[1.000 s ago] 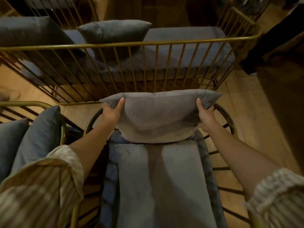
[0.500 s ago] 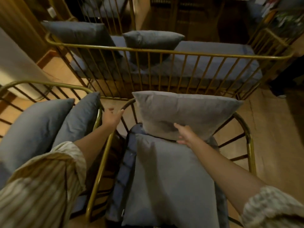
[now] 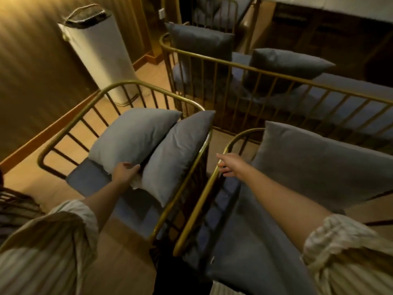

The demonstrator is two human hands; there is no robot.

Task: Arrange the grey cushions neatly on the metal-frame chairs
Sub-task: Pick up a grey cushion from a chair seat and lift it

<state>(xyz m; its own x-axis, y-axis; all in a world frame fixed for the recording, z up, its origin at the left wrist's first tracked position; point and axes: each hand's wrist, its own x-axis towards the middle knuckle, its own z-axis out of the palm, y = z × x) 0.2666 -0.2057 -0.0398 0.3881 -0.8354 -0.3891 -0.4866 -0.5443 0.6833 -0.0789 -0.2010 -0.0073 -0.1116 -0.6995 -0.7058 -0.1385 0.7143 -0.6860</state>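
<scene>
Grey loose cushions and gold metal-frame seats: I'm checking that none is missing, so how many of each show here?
Grey loose cushions: 5 (left chair pair, right chair, bench pair)
Gold metal-frame seats in clear view: 3 (left chair, right chair, bench)
Total: 8

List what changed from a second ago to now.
Both hands let go of the right chair's back cushion. The left hand moved to the left chair's two cushions, touching the left one. The right hand hangs open over the chair rail. The back cushion stays propped upright.
</scene>
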